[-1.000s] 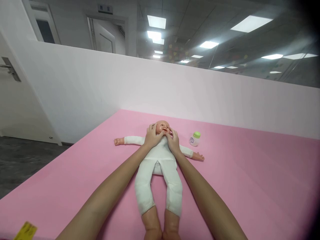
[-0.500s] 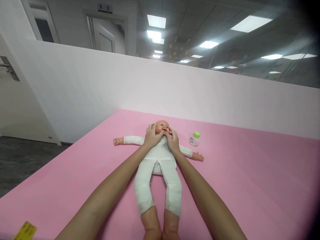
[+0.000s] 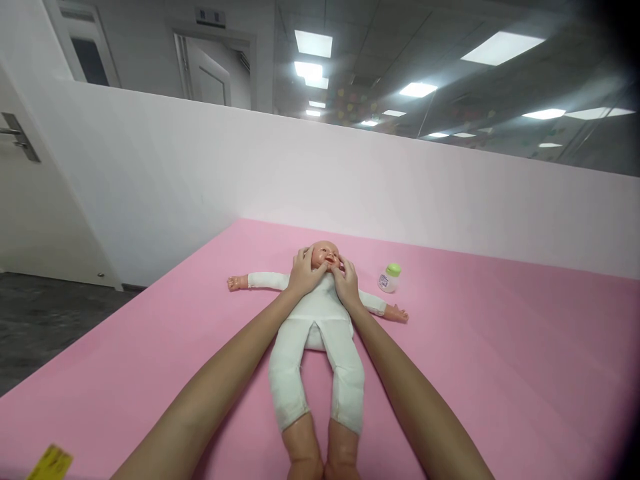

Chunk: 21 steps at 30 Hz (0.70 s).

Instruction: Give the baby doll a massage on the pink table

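Observation:
A baby doll [image 3: 320,337] in a white suit lies on its back on the pink mat [image 3: 500,373], arms spread, feet toward me. My left hand [image 3: 304,273] cups the left side of the doll's head, thumb on its cheek. My right hand [image 3: 345,281] rests against the right side of the head, fingers at the cheek and chin. Both of my forearms run along the doll's body.
A small white bottle with a green cap [image 3: 389,277] stands on the mat just right of the doll's head. A low white partition wall [image 3: 350,180] borders the mat's far edge. A yellow tag [image 3: 50,461] lies at the near left corner. Dark floor [image 3: 45,320] lies to the left.

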Available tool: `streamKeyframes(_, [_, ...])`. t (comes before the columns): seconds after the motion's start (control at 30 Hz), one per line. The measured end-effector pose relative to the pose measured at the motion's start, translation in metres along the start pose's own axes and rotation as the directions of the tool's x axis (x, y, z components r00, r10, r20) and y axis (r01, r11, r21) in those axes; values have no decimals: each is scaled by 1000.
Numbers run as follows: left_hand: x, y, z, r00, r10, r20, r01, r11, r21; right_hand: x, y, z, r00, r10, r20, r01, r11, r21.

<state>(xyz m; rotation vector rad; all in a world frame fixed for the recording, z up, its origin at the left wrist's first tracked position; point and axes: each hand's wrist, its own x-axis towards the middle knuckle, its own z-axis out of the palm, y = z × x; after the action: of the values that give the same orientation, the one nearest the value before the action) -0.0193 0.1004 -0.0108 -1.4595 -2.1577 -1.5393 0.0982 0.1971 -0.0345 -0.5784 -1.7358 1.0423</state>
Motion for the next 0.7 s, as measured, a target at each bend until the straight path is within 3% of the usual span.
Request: streamKeyframes(0.7, [-1, 1, -1, 1000, -3, -1, 3, 1000, -3, 0, 0, 1, 1000, 13, -5, -13, 1000, 6])
